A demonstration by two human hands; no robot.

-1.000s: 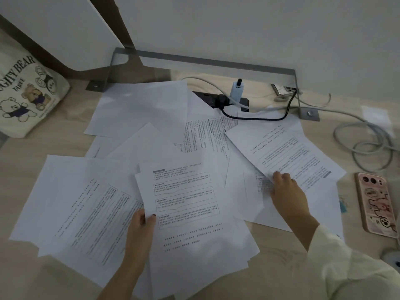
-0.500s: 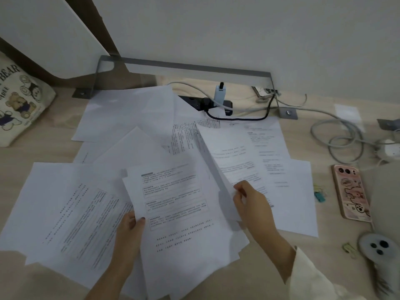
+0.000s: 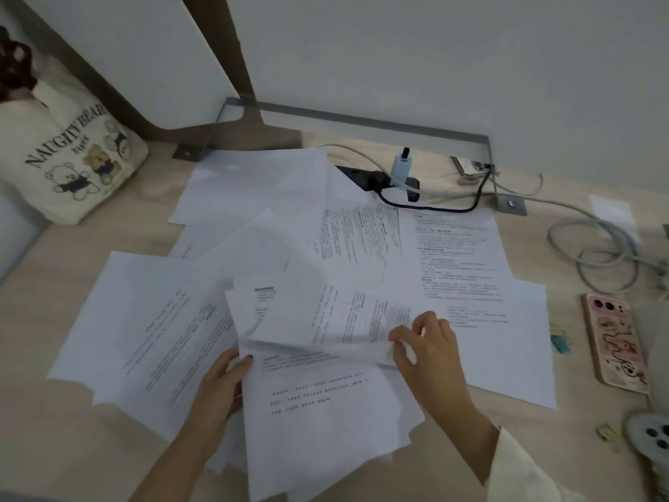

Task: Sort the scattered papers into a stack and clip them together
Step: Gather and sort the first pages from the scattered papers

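Several white printed sheets lie scattered over the wooden desk [image 3: 108, 458]. My left hand [image 3: 222, 384] grips the left edge of a small stack of papers [image 3: 318, 422] in front of me. My right hand [image 3: 429, 351] pinches the edge of one printed sheet [image 3: 336, 320] and holds it curled over the top of that stack. More sheets lie at the left [image 3: 152, 327], at the back [image 3: 253, 186] and at the right [image 3: 456, 248]. Small binder clips [image 3: 559, 340] rest on the desk to the right of the papers, one more [image 3: 606, 431] nearer the front.
A phone in a pink case [image 3: 613, 342] lies at the right. A power strip [image 3: 383, 177] with plugs and grey cables [image 3: 597, 255] runs along the back. A cloth bag with bears [image 3: 68, 161] stands at the left. A white round device [image 3: 651, 436] sits at the front right.
My right hand has carried the picked-up sheet from the right side leftward and now lays it over the stack held by my left hand. The camera view shifted slightly.
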